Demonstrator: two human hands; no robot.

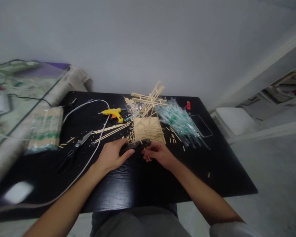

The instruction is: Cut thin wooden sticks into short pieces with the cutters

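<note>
Black desk [185, 184] against grey wall [108, 39]. Clock centred on stick panel [150, 121]: left hand [112, 153] at eight o'clock, grip wrapped round dark hand tool [130, 147] at seven; right hand [160, 154] at five, grip pinched on thin stick [145, 150]. Stick frame [151, 99] at twelve, yellow glue gun [116, 114] at ten.
</note>
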